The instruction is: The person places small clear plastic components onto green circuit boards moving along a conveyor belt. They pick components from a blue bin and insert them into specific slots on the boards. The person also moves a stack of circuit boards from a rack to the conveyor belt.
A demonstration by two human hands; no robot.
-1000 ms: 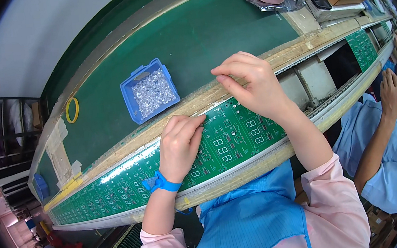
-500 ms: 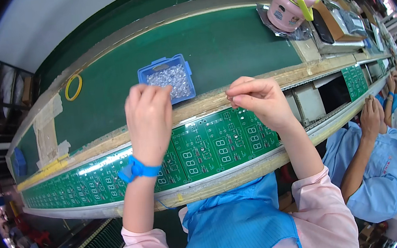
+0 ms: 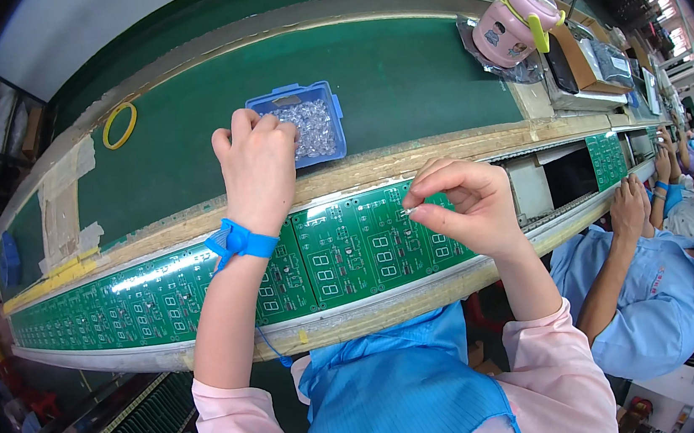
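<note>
Pinched piece: a tiny, pale, glinting piece (image 3: 407,212) is held narrowly by the right hand's (image 3: 468,204) grip, right and bodyward of the blue rectangular plastic bin (image 3: 340,134).
Handling: a light fingertip pinch is advised, its lower end kept unobstructed.
Left grip: the left hand (image 3: 258,171) is placed at the bin's left side; fingertips hidden, contents cannot be told.
Bin contents: glossy, clear small parts (image 3: 317,128) are heaped.
Board: a flat green circuit board (image 3: 353,254), white-outlined, is set bodyward of the bin.

Parts (image 3: 314,131) lie in a bin (image 3: 340,135) behind the circuit boards (image 3: 333,256), between a ring (image 3: 134,117) and a container (image 3: 505,33).
</note>
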